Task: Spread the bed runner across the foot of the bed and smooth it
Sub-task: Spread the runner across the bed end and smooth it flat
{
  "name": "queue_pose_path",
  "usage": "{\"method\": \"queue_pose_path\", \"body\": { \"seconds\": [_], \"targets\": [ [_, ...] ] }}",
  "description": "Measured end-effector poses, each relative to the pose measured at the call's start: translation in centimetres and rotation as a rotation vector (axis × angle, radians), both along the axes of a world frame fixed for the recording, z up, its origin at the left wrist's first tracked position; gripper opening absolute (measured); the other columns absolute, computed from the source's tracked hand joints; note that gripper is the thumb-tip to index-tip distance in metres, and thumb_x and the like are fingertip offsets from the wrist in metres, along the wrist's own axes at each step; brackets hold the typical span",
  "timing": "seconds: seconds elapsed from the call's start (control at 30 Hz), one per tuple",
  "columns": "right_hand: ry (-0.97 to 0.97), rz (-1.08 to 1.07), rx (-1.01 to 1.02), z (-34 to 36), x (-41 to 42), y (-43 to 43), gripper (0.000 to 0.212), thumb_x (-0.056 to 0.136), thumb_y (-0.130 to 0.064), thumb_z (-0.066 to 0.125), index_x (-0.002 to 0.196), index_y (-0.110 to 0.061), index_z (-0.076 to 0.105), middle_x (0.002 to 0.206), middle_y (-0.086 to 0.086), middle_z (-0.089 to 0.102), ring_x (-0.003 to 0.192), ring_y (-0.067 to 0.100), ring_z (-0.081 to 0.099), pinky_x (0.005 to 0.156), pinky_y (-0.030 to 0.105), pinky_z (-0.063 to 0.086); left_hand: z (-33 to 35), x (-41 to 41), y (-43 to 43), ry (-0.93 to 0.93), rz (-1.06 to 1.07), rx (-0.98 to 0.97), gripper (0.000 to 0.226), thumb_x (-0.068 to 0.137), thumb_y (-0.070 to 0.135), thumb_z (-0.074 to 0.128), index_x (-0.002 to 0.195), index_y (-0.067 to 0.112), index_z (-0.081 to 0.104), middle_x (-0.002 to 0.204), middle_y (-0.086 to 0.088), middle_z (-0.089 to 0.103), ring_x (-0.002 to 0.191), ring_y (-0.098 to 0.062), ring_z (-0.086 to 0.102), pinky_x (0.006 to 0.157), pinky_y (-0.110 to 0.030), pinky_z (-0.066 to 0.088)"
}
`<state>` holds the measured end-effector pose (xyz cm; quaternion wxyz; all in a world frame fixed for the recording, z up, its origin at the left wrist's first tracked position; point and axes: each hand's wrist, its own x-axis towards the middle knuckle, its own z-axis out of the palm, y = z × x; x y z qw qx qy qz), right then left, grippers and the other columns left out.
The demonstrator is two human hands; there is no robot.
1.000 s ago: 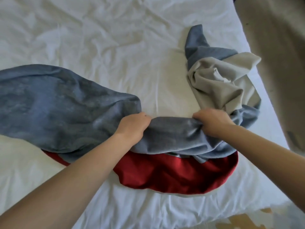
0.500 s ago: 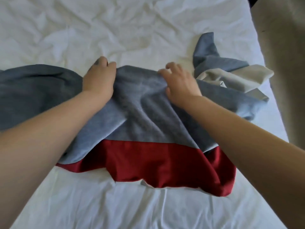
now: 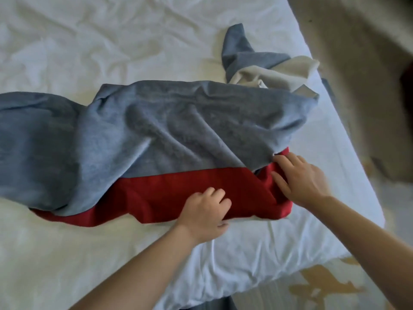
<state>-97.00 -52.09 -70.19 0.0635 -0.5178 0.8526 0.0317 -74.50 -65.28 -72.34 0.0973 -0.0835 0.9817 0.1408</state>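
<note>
Wrinkles (image 3: 143, 121) are probably wanting even tugs: left hand (image 3: 204, 211) is pinching the bed runner (image 3: 190, 104) at its hem (image 3: 161, 211), right hand (image 3: 300, 179) is pressing flat.

**What we can't make out here**

The bed runner (image 3: 178, 121) runs off the left edge, so we never see that end. Its right end is all bunched up, folds hiding each other. We can't tell if the left hand (image 3: 203, 211) pinches the red hem or just rests there, since the thumb's half tucked away. The floor (image 3: 324, 287) is a blur
</note>
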Motion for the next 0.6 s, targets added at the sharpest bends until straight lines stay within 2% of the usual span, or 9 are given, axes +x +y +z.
{"method": "queue_pose_path", "body": {
  "seconds": [0.1,0.17,0.2,0.23,0.3,0.4,0.5,0.6],
  "targets": [
    [-0.120,-0.532,-0.060,-2.2,2.6,1.6,0.036,0.090,-0.042,0.049,0.114,-0.015,0.047,0.103,0.011,0.058,0.088,0.035,0.059,0.060,0.036,0.039,0.0,0.5,0.9,-0.070,-0.003,-0.089,0.032,0.040,0.016,0.082,0.058,0.024,0.056,0.060,0.006,0.054,0.053,-0.013,0.055,0.041,-0.021,0.038],
    [-0.411,-0.897,-0.143,-3.7,3.9,1.5,0.035,0.089,-0.031,0.057,0.116,-0.011,0.046,0.108,0.016,0.060,0.095,0.037,0.059,0.067,0.035,0.036,0.0,0.8,1.1,-0.060,0.024,-0.105,0.039,0.031,0.008,0.082,0.053,0.023,0.054,0.052,0.005,0.051,0.045,-0.012,0.053,0.037,-0.019,0.035],
    [-0.555,-1.003,-0.190,-4.2,4.1,1.3,0.037,0.087,-0.023,0.061,0.118,-0.010,0.046,0.111,0.016,0.061,0.099,0.036,0.058,0.071,0.033,0.036,0.0,0.9,1.1,-0.056,0.030,-0.109,0.041,0.029,0.006,0.082,0.052,0.023,0.053,0.050,0.005,0.051,0.044,-0.011,0.053,0.036,-0.018,0.033],
    [-0.629,-1.042,-0.237,-4.5,4.2,1.2,0.038,0.084,-0.017,0.063,0.118,-0.010,0.047,0.111,0.014,0.061,0.099,0.033,0.058,0.072,0.030,0.036,0.0,1.0,1.2,-0.048,0.033,-0.110,0.043,0.028,0.004,0.083,0.052,0.023,0.053,0.049,0.005,0.050,0.043,-0.011,0.052,0.035,-0.018,0.032],
    [-0.599,-1.012,-0.297,-4.5,4.3,1.1,0.032,0.082,-0.012,0.062,0.111,-0.014,0.050,0.100,0.006,0.059,0.089,0.025,0.055,0.071,0.028,0.035,0.1,1.1,1.3,-0.036,0.047,-0.102,0.043,0.030,0.001,0.082,0.053,0.022,0.053,0.050,0.005,0.051,0.043,-0.013,0.053,0.036,-0.018,0.031],
    [-0.464,-1.001,-0.408,-3.1,3.9,2.2,0.025,0.079,-0.007,0.054,0.101,-0.019,0.051,0.082,-0.004,0.054,0.078,0.020,0.050,0.065,0.029,0.034,-0.4,1.5,1.9,-0.023,0.076,0.021,0.025,0.056,-0.003,0.072,0.066,0.015,0.058,0.063,0.000,0.058,0.057,-0.021,0.060,0.042,-0.027,0.038],
    [-0.376,-1.146,-0.525,-1.6,3.2,5.2,0.028,0.074,-0.002,0.046,0.094,-0.021,0.050,0.068,-0.009,0.049,0.069,0.022,0.051,0.058,0.029,0.033,-0.6,1.2,4.0,-0.023,0.045,0.128,0.016,0.080,0.005,0.056,0.089,0.016,0.060,0.085,0.000,0.060,0.078,-0.021,0.059,0.056,-0.032,0.040],
    [-0.368,-1.228,-0.452,-1.5,3.7,8.2,0.028,0.075,-0.002,0.045,0.096,-0.020,0.050,0.070,-0.005,0.051,0.064,0.022,0.052,0.051,0.029,0.034,-0.2,0.8,6.9,-0.090,-0.014,0.172,0.016,0.084,0.004,0.051,0.092,0.018,0.055,0.091,0.000,0.058,0.084,-0.022,0.058,0.057,-0.032,0.035]
  ]
}}
